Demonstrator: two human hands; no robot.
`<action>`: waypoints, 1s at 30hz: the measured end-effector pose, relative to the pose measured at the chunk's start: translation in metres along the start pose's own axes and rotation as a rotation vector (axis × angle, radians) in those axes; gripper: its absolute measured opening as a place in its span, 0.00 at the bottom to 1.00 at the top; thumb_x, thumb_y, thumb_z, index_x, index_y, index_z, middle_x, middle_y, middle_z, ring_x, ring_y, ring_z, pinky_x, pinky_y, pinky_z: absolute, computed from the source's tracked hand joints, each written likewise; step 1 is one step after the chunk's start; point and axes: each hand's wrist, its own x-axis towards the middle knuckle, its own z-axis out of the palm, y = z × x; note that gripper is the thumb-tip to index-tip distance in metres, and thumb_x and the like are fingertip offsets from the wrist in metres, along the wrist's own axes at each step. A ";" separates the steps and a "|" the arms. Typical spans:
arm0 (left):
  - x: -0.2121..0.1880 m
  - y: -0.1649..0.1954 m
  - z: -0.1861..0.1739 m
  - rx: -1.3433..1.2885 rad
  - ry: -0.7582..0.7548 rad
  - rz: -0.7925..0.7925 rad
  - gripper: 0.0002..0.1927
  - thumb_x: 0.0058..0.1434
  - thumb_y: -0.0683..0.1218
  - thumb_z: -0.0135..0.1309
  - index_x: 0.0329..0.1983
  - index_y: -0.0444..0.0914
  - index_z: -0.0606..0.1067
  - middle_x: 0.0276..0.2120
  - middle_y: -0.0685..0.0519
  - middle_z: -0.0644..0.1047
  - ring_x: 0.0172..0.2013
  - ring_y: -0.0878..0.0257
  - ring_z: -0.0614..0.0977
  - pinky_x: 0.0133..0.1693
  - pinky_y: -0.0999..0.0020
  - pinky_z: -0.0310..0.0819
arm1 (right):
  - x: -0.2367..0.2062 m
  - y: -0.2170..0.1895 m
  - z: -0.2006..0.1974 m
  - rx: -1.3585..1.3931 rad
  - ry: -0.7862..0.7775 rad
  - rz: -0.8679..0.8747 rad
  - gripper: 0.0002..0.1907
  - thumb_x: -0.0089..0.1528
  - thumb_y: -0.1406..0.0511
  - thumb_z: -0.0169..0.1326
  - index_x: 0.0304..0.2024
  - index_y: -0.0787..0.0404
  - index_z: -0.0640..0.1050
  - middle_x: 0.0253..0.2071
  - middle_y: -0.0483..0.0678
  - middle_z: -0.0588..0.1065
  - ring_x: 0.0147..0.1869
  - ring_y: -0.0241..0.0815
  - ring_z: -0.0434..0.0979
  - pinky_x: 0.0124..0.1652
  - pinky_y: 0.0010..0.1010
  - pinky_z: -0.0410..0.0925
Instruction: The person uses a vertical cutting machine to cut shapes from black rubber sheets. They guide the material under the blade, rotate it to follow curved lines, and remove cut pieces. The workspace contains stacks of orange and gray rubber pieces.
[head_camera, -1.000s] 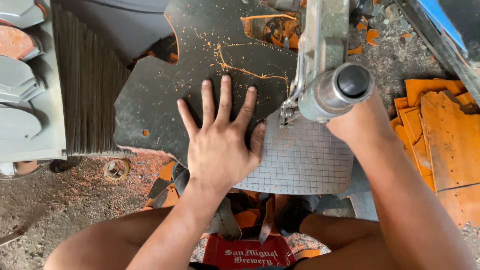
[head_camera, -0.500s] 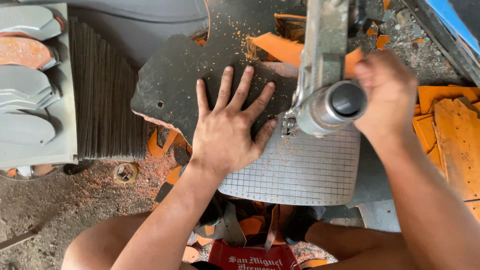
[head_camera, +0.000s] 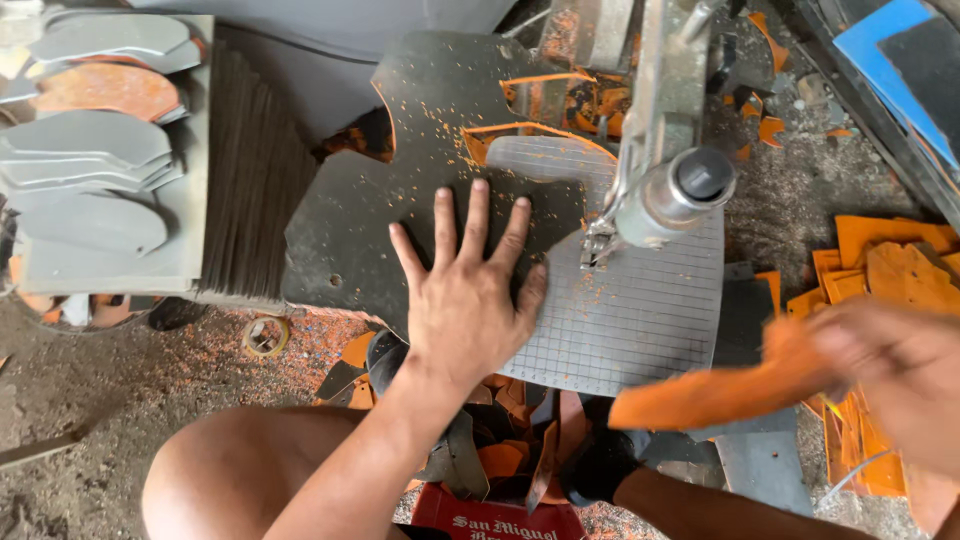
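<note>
My left hand (head_camera: 465, 290) lies flat with fingers spread on a dark rubber sheet (head_camera: 400, 190), whose cut edges show orange. The sheet rests on a grey gridded work plate (head_camera: 640, 310) under a metal cutting machine (head_camera: 665, 190) with a round steel head. My right hand (head_camera: 880, 370), blurred, grips a long orange cut-off strip (head_camera: 720, 390) to the right of the plate, away from the machine.
Stacks of grey and orange sole-shaped pieces (head_camera: 95, 160) sit on a block at the left beside a pile of dark sheets (head_camera: 255, 170). Orange offcuts (head_camera: 890, 270) are heaped at the right. Scraps lie between my knees. A tape roll (head_camera: 265, 335) lies on the gritty floor.
My right hand left the machine head and swung down to the right with an orange strip. The left hand stayed flat on the sheet, which shifted as the view moved.
</note>
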 end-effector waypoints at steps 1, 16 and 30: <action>-0.007 0.001 0.000 0.001 0.002 -0.009 0.32 0.66 0.60 0.44 0.73 0.47 0.64 0.73 0.39 0.58 0.72 0.35 0.54 0.62 0.18 0.35 | -0.002 -0.004 0.013 -0.048 -0.063 0.048 0.07 0.64 0.64 0.59 0.43 0.56 0.85 0.35 0.39 0.79 0.36 0.31 0.79 0.35 0.26 0.75; -0.013 -0.025 -0.044 -0.156 -0.299 0.018 0.36 0.63 0.50 0.44 0.76 0.39 0.56 0.73 0.42 0.58 0.73 0.45 0.60 0.68 0.32 0.44 | 0.088 -0.102 0.152 -0.812 0.353 -0.620 0.35 0.58 0.52 0.56 0.62 0.66 0.73 0.63 0.60 0.71 0.65 0.59 0.72 0.61 0.50 0.64; -0.065 -0.019 -0.029 -0.183 -0.108 0.048 0.44 0.54 0.50 0.52 0.73 0.28 0.56 0.72 0.35 0.57 0.72 0.38 0.58 0.67 0.37 0.46 | 0.109 -0.107 0.168 -0.535 0.192 -0.585 0.47 0.58 0.56 0.57 0.72 0.74 0.55 0.73 0.68 0.59 0.77 0.63 0.58 0.72 0.51 0.54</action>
